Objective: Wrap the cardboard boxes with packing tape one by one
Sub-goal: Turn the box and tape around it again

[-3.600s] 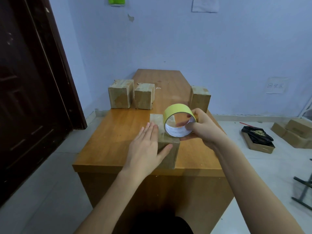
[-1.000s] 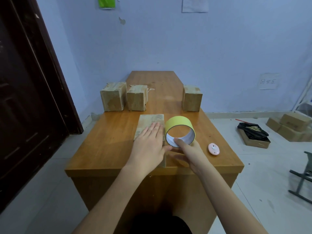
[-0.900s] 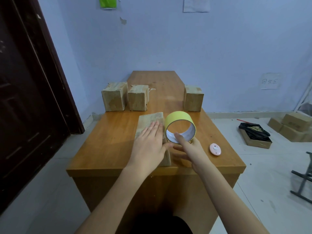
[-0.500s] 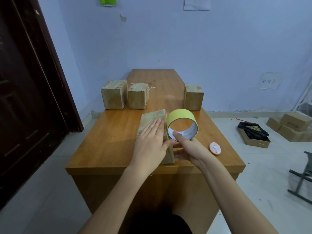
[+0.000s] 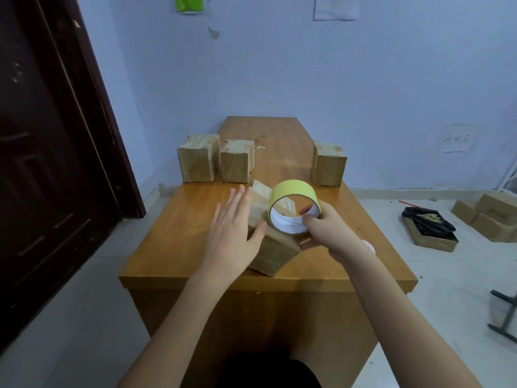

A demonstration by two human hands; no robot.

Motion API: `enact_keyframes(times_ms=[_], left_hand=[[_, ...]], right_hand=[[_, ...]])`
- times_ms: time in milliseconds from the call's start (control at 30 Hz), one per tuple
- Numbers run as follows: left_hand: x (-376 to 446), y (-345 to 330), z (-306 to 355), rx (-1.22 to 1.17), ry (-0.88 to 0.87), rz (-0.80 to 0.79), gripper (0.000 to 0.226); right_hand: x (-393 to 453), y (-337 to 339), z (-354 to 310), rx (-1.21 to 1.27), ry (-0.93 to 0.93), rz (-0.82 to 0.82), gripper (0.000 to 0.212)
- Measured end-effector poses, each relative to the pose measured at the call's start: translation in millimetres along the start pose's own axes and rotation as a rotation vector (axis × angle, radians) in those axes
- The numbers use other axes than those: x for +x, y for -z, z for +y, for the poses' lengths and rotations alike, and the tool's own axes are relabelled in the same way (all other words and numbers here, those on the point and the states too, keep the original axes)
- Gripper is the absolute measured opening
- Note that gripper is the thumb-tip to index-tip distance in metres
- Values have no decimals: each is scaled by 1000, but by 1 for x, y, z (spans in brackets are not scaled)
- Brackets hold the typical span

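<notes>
Left hand: the left hand (image 5: 233, 233) lies flat with straight fingers on the box in work (image 5: 270, 249), pressing it down and grasping nothing.
Right hand: the right hand (image 5: 326, 229) grips the tape roll (image 5: 293, 205), thumb on the near rim and fingertips inside the white core.
Box in work: it lies on the desk (image 5: 179, 242) near the front edge, turned askew and tipped up, one corner towards the person. The tape roll stands on edge against its right upper side.
Step in hand: by my judgement this is mid-wrap on this box; the roll is being carried round it while the flat hand steadies it. No free strip of tape can be made out.
Next move: it likely calls for turning the box under the left palm while the right hand leads the roll over the next face, keeping the tape taut and the box from sliding off the front edge.
Count, boxes on desk: four. One is in work; two stand side by side left of the roll and beyond it, a larger one (image 5: 198, 162) and a smaller one (image 5: 237, 161); one (image 5: 328, 165) stands beyond the roll to its right.
Count, tape rolls: one.
Count, floor boxes: right of the desk, an open box with dark contents (image 5: 429, 231) and at least two stacked closed cartons (image 5: 488, 217).
Small pink thing: mostly hidden behind the right wrist; I cannot tell what it is.
</notes>
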State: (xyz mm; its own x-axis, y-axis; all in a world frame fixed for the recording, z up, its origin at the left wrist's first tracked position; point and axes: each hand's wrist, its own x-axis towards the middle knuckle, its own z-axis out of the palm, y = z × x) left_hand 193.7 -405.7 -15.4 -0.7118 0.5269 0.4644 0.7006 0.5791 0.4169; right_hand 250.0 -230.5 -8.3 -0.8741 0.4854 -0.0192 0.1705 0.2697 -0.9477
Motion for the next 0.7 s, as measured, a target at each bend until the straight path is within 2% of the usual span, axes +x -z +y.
enact_keyframes(times_ms=[133, 233, 367, 500, 633, 700], left_hand=[[1, -6, 0, 192, -146, -19, 54], [-5, -17, -4, 240, -136, -130, 61], [-11, -27, -8, 265, -105, -132, 77], [-9, -33, -2, 292, -78, -93, 93], [-9, -37, 0, 346, -61, -44, 91], [-8, -37, -1, 369, -60, -44, 91]], right_hand=[[8, 3, -13, -284, 8, -30, 10], [12, 5, -15, -489, 42, 1, 9], [9, -1, -7, -700, 137, 69, 31], [8, -4, -3, -521, 153, 77, 35], [11, 3, -8, -499, 135, 19, 28], [12, 11, -12, -395, 105, -16, 22]])
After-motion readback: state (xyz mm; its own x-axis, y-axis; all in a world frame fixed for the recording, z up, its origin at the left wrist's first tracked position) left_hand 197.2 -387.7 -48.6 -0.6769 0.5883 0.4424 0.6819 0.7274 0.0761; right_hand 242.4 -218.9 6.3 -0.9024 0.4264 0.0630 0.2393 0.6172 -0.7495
